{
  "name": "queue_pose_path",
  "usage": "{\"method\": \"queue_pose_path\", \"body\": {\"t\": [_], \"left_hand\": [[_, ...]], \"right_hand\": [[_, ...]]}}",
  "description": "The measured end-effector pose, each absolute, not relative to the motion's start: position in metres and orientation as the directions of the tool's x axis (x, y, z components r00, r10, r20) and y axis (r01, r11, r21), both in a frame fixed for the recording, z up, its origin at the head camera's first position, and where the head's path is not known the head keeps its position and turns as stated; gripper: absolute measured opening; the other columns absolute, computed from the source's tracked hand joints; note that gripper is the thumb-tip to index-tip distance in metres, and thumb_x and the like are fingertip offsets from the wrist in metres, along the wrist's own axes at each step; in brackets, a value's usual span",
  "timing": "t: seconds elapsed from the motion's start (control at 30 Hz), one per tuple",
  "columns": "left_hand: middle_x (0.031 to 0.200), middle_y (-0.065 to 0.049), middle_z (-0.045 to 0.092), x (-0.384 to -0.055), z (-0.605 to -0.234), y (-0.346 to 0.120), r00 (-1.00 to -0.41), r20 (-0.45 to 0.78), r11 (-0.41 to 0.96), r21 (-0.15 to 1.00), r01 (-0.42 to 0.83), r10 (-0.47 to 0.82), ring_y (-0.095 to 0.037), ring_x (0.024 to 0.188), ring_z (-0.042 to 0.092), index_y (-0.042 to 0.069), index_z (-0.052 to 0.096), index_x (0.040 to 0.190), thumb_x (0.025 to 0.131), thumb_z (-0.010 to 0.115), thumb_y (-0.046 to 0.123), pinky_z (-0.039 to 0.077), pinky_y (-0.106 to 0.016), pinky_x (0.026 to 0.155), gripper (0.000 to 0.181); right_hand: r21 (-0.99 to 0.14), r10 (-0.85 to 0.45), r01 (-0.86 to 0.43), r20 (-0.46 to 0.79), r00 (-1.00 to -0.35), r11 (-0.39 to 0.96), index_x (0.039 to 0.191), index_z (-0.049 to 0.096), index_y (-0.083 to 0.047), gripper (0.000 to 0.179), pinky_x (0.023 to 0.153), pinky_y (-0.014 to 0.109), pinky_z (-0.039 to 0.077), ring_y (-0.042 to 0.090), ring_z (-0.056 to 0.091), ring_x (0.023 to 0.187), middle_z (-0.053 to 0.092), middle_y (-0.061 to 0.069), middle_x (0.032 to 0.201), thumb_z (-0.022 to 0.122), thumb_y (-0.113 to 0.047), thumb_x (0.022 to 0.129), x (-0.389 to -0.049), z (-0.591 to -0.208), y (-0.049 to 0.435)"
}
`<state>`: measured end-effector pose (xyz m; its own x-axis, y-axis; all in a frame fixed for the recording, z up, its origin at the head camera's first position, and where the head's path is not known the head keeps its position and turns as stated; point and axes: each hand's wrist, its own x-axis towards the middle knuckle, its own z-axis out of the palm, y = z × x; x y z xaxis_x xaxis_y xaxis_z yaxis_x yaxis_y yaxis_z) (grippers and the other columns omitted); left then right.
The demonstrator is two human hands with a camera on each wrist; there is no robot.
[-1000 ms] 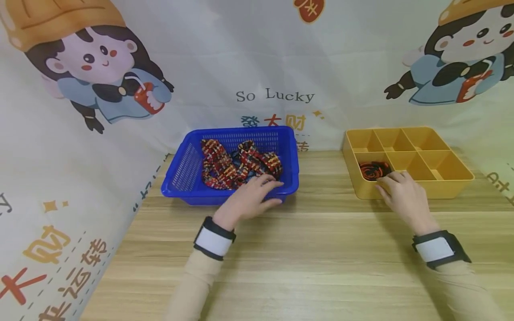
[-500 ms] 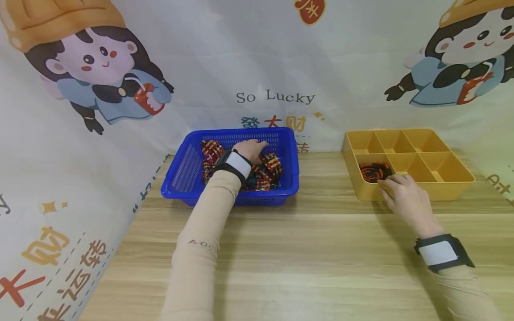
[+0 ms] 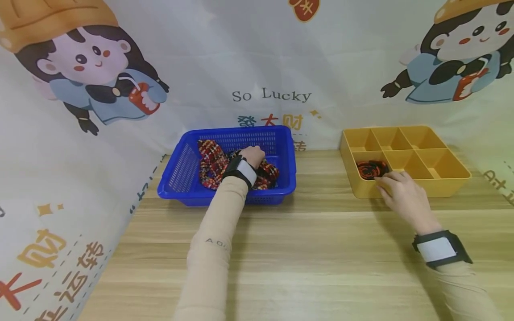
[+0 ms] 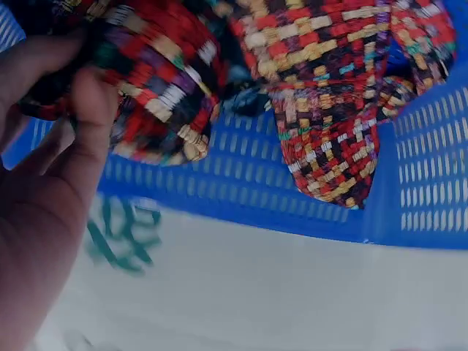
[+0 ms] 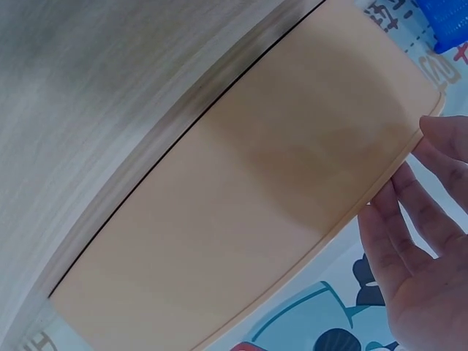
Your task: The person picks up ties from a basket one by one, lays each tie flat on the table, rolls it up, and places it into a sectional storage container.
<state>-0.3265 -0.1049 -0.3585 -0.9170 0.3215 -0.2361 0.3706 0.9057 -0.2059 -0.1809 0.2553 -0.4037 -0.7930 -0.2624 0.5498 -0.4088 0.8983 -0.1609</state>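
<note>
My left hand point(image 3: 253, 156) is down inside the blue plastic basket point(image 3: 168, 187). In the left wrist view its thumb and fingers pinch a strip of red, black and cream woven cloth point(image 4: 164, 84); some fingertips are hidden. Another woven cloth piece with a pointed end point(image 4: 333, 157) lies beside it. My right hand point(image 3: 405, 198) holds the front rim of the yellow divided box point(image 3: 449, 188), thumb outside and fingers over the edge, as the right wrist view shows. A rolled black-and-red cloth strip point(image 3: 372, 170) sits in the front left compartment, near those fingers.
Several other compartments of the yellow box show bare floors. Both containers stand on a wood-grain table point(image 3: 321, 249), with the basket on the left. A printed white cloth point(image 3: 273, 58) hangs behind and along the sides.
My left hand has moved from the basket's front rim into the basket, then drawn back slightly with fingers closing on the woven cloth. The right hand has stayed at the box rim.
</note>
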Motion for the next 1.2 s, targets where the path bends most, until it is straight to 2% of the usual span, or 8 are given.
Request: {"method": "queue_pose_path", "body": {"t": [0.17, 0.33, 0.47, 0.67, 0.8, 0.97, 1.07, 1.2], "left_hand": [[0.127, -0.018, 0.057, -0.317, -0.319, -0.126, -0.924, -0.109, 0.931, 0.028, 0.365, 0.366, -0.033, 0.108, 0.061, 0.006, 0.064, 0.118, 0.091, 0.057, 0.005, 0.052, -0.044, 0.089, 0.028], [0.116, -0.019, 0.064, -0.295, -0.275, -0.146, -0.9, 0.064, 0.865, 0.253, 0.433, 0.432, -0.031, 0.098, 0.061, 0.002, 0.061, 0.121, 0.088, 0.051, -0.004, 0.048, -0.04, 0.082, 0.035], [0.117, -0.021, 0.064, -0.271, -0.241, -0.148, -0.888, 0.215, 0.83, 0.321, 0.457, 0.406, -0.031, 0.095, 0.063, 0.001, 0.059, 0.124, 0.088, 0.046, -0.008, 0.047, -0.038, 0.079, 0.039], [0.116, -0.022, 0.065, -0.239, -0.203, -0.129, -0.825, 0.474, 0.785, 0.362, 0.503, 0.309, -0.031, 0.092, 0.066, 0.001, 0.056, 0.126, 0.089, 0.044, -0.004, 0.049, -0.035, 0.075, 0.039], [0.112, -0.02, 0.068, -0.218, -0.182, -0.106, -0.758, 0.621, 0.71, 0.443, 0.548, 0.197, -0.028, 0.089, 0.069, 0.001, 0.055, 0.124, 0.087, 0.045, -0.004, 0.053, -0.031, 0.074, 0.039], [0.114, -0.017, 0.067, -0.195, -0.162, -0.084, -0.714, 0.693, 0.493, 0.589, 0.641, 0.099, -0.026, 0.082, 0.071, 0.0, 0.053, 0.123, 0.088, 0.045, -0.006, 0.056, -0.026, 0.063, 0.037], [0.116, -0.018, 0.065, -0.184, -0.155, -0.078, -0.725, 0.685, 0.31, 0.675, 0.67, 0.075, -0.027, 0.086, 0.07, 0.0, 0.051, 0.125, 0.09, 0.044, -0.008, 0.057, -0.025, 0.061, 0.037], [0.118, -0.02, 0.061, -0.177, -0.152, -0.076, -0.739, 0.67, 0.153, 0.726, 0.671, 0.062, -0.029, 0.094, 0.068, -0.001, 0.049, 0.126, 0.091, 0.044, -0.01, 0.058, -0.028, 0.063, 0.036]], "right_hand": [[-0.18, -0.26, -0.387, 0.487, -0.834, 0.904, 0.104, 0.069, 0.003, 0.025, 0.061, 0.053, 0.051, 0.039, 0.056, 0.091, 0.064, 0.024, 0.101, 0.068, -0.005, 0.081, -0.181, -0.4, 0.255], [-0.271, -0.249, -0.394, 0.445, -0.86, 0.878, 0.113, 0.063, 0.005, 0.033, 0.076, 0.058, 0.048, 0.044, 0.051, 0.101, 0.058, 0.028, 0.112, 0.069, -0.006, 0.082, -0.181, -0.393, 0.249], [-0.446, -0.26, -0.452, 0.428, -0.866, 0.773, 0.122, 0.056, 0.007, 0.04, 0.089, 0.058, 0.042, 0.045, 0.05, 0.108, 0.054, 0.028, 0.119, 0.067, -0.008, 0.086, -0.182, -0.379, 0.23], [-0.725, -0.31, -0.503, 0.398, -0.864, 0.47, 0.135, 0.044, 0.001, 0.048, 0.099, 0.047, 0.043, 0.034, 0.052, 0.119, 0.056, 0.022, 0.127, 0.061, -0.007, 0.091, -0.179, -0.348, 0.167], [-0.799, -0.33, -0.492, 0.388, -0.861, 0.346, 0.144, 0.031, -0.003, 0.067, 0.107, 0.048, 0.038, 0.033, 0.045, 0.129, 0.049, 0.022, 0.137, 0.065, -0.006, 0.087, -0.185, -0.333, 0.129], [-0.831, -0.312, -0.428, 0.327, -0.892, 0.354, 0.151, 0.017, -0.01, 0.092, 0.114, 0.05, 0.028, 0.031, 0.031, 0.14, 0.033, 0.016, 0.151, 0.075, -0.016, 0.079, -0.201, -0.332, 0.101], [-0.863, -0.322, -0.375, 0.268, -0.908, 0.34, 0.145, 0.032, -0.011, 0.08, 0.114, 0.049, 0.028, 0.029, 0.035, 0.138, 0.04, 0.012, 0.147, 0.076, -0.017, 0.079, -0.209, -0.341, 0.092], [-0.901, -0.34, -0.344, 0.247, -0.907, 0.264, 0.122, 0.056, 0.0, 0.038, 0.103, 0.041, 0.04, 0.025, 0.053, 0.119, 0.06, 0.016, 0.125, 0.065, -0.008, 0.086, -0.213, -0.35, 0.087]]}}
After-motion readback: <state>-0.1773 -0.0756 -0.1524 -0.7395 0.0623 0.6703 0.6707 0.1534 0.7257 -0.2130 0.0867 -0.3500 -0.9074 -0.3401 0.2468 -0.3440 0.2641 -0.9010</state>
